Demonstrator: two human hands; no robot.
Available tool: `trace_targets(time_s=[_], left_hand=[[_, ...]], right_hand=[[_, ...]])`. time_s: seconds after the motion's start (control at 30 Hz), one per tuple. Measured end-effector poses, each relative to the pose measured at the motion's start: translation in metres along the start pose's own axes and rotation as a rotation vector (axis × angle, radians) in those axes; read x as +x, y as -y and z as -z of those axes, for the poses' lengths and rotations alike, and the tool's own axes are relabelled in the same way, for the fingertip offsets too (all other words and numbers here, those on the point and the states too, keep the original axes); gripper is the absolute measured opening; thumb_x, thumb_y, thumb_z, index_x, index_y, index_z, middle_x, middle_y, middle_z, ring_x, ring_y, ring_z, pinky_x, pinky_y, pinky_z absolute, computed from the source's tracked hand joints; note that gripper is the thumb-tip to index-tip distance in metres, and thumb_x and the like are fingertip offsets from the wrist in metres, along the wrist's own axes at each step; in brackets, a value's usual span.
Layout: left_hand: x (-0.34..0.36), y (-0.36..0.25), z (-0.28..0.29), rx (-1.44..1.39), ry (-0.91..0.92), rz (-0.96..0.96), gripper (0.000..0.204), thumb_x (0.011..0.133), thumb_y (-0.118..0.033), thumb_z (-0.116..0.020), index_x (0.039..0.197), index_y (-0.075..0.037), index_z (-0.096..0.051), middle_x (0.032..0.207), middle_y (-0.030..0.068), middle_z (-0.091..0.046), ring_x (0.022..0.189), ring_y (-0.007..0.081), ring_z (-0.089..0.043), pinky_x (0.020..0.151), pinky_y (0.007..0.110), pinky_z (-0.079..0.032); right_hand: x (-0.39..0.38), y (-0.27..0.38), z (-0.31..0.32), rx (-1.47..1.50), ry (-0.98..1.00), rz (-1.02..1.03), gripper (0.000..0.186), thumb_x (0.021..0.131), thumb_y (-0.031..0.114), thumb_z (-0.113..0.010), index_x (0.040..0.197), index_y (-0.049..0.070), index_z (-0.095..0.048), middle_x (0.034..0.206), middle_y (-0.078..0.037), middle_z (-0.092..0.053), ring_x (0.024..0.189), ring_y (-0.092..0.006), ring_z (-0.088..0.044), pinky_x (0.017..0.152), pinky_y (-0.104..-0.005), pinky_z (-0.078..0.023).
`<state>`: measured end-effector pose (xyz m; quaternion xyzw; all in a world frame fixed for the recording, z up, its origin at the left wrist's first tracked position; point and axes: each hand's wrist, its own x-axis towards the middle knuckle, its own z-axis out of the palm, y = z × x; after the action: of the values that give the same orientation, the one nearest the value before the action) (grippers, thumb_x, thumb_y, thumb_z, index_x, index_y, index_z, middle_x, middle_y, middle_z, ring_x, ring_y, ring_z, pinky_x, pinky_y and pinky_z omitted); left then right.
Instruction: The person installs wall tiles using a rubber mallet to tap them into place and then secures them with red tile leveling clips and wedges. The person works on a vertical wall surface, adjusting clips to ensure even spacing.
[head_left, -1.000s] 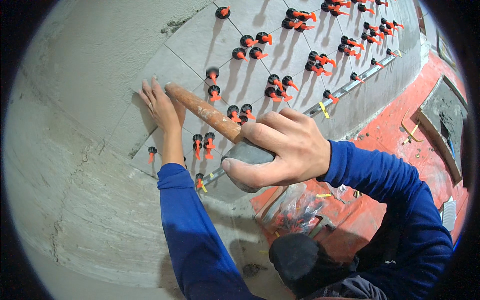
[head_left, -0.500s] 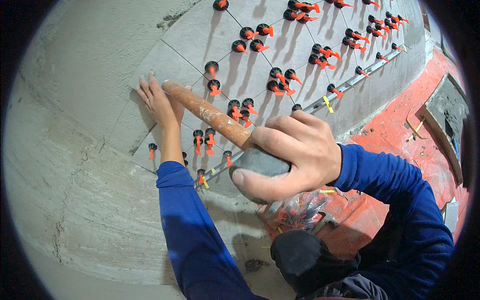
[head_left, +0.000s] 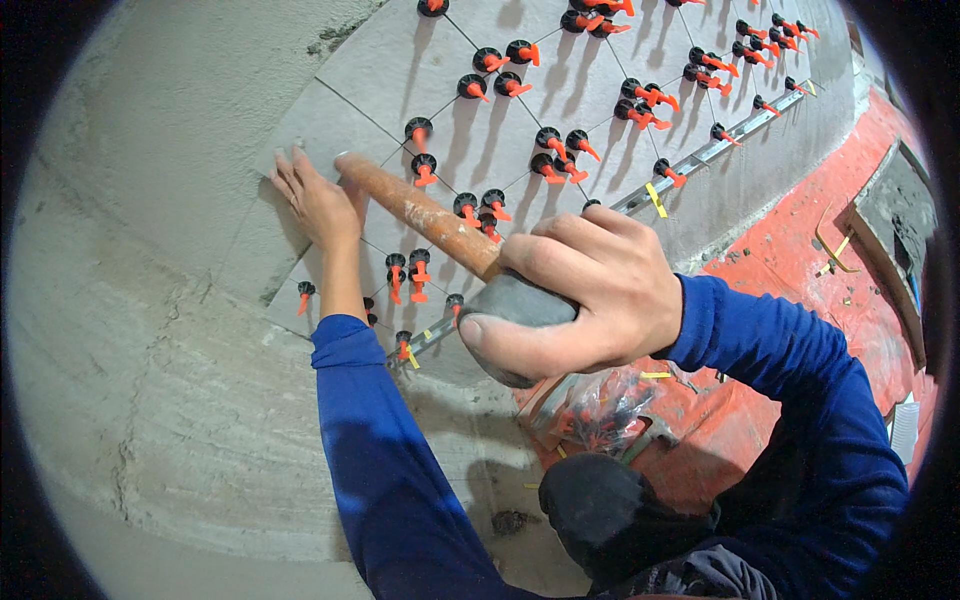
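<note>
My left hand [head_left: 322,205] lies on a grey wall tile [head_left: 325,125] at the left end of the tiling, fingers stretched out toward its upper corner. In my right hand [head_left: 605,290] is a rubber mallet, gripped by its dark head [head_left: 518,318]. Its worn wooden handle [head_left: 425,215] points up and left, the end close to the tile beside my left hand; whether it touches cannot be made out. Black and red tile levelling clips [head_left: 419,131] stick out along the joints near the handle. Part of the tile is hidden by my left hand and the handle.
A metal strip [head_left: 690,163] with yellow ties runs along the tiles' lower edge. Bare cement wall [head_left: 130,190] lies to the left. On red floor sheeting [head_left: 770,250] are a clear bag of clips [head_left: 605,410] and a mortar-covered board [head_left: 895,230]. My knee [head_left: 600,515] is below.
The view has shifted slightly. The mallet handle's end sits marginally nearer the clips, right of my left hand. Both hands keep nearly the same pose.
</note>
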<state>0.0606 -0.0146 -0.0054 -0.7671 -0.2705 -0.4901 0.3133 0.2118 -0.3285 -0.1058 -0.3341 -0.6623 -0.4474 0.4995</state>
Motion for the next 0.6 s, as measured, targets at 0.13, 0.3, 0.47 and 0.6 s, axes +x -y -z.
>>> trace_targets(time_s=[0.13, 0.3, 0.47, 0.6], left_hand=[[0.0004, -0.0043, 0.0019, 0.015, 0.011, 0.026, 0.058, 0.089, -0.008, -0.052, 0.144, -0.003, -0.036, 0.153, 0.0246, -0.029, 0.143, 0.0485, -0.021, 0.115, 0.052, -0.026], [-0.0006, -0.0094, 0.0031, -0.047, -0.015, 0.031, 0.060, 0.083, 0.003, -0.051, 0.142, 0.001, -0.036, 0.151, 0.0279, -0.031, 0.141, 0.0492, -0.023, 0.117, 0.054, -0.022], [0.0000, -0.0063, 0.0056, -0.001, 0.028, 0.034, 0.072, 0.080, -0.015, -0.071, 0.143, -0.005, -0.037, 0.152, 0.0262, -0.030, 0.142, 0.0486, -0.023, 0.116, 0.051, -0.026], [0.0015, -0.0064, 0.0051, 0.042, 0.058, 0.068, 0.083, 0.074, -0.019, -0.079, 0.144, -0.005, -0.037, 0.152, 0.0250, -0.030, 0.142, 0.0481, -0.022, 0.115, 0.051, -0.027]], right_hand=[[-0.0018, -0.0001, -0.0007, -0.036, 0.023, 0.004, 0.054, 0.069, 0.018, -0.074, 0.117, 0.036, -0.057, 0.092, -0.006, -0.061, 0.064, -0.0154, -0.058, 0.048, -0.0251, -0.039], [-0.0043, -0.0011, 0.0013, -0.006, 0.042, -0.025, 0.052, 0.071, 0.017, -0.074, 0.117, 0.035, -0.057, 0.094, -0.007, -0.062, 0.064, -0.0162, -0.058, 0.049, -0.0258, -0.041], [-0.0051, -0.0041, 0.0076, 0.016, 0.083, -0.001, 0.056, 0.072, 0.018, -0.074, 0.124, 0.030, -0.055, 0.095, -0.009, -0.062, 0.066, -0.0189, -0.060, 0.051, -0.0282, -0.046], [-0.0044, -0.0044, 0.0064, 0.034, 0.046, 0.042, 0.055, 0.073, 0.021, -0.074, 0.124, 0.028, -0.055, 0.097, -0.011, -0.063, 0.072, -0.0215, -0.063, 0.054, -0.0314, -0.049]])
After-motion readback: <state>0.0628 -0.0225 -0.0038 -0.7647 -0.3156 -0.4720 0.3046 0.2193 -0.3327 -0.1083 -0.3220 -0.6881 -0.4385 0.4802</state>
